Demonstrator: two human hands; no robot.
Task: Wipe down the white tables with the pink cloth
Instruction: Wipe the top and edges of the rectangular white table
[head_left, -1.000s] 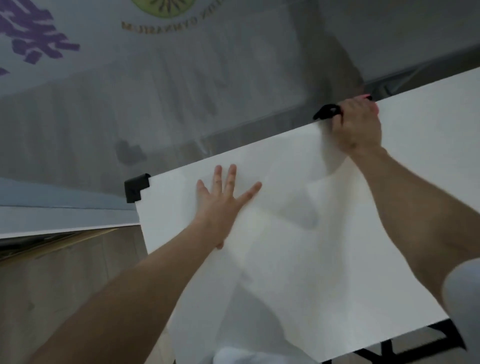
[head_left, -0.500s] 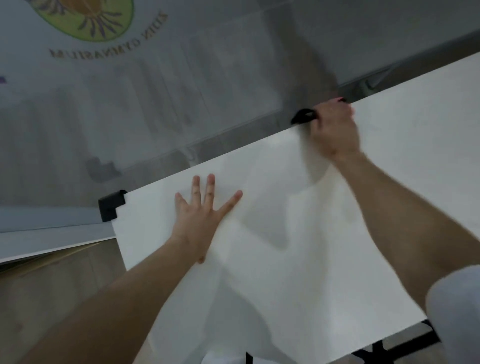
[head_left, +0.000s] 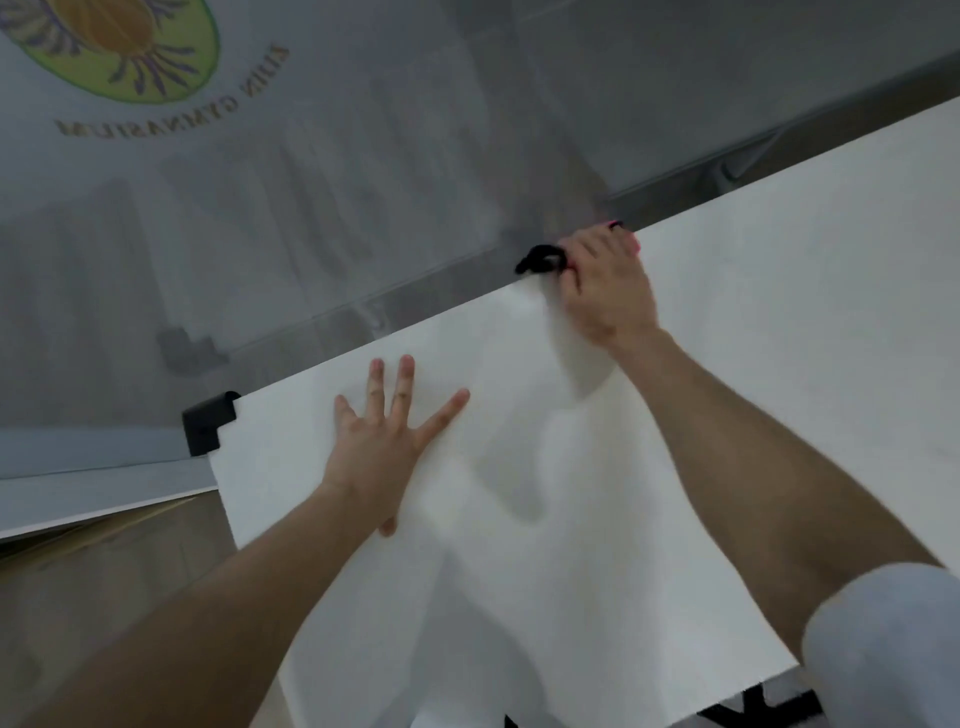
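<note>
Your right hand (head_left: 608, 296) sits at the far edge of the table (head_left: 571, 597), just right of the black cap (head_left: 543, 260), with its fingers curled down over the cloth (head_left: 632, 244). Only a sliver of pink shows past the knuckles. The rest is under the hand, so how it is folded cannot be told.

Your left hand (head_left: 382, 447) lies flat on the table, nearer you than the cap and to its left. Its fingers are straight and spread, and it holds nothing. It looks like a brace.

The cloth is probably light, soft and limp, so it will likely bunch or roll if you drag it by one corner. Keep it spread under your palm and fingers, and press through the flat of the hand rather than pinching it.

The table looks stiff and smooth, so the cloth should glide with little drag. The cap stands proud of the edge and could snag a loose fold, so tuck any trailing cloth in before you pass it.

A second white top runs on to the right of the cap. The seam beside the cap may catch the cloth too.
</note>
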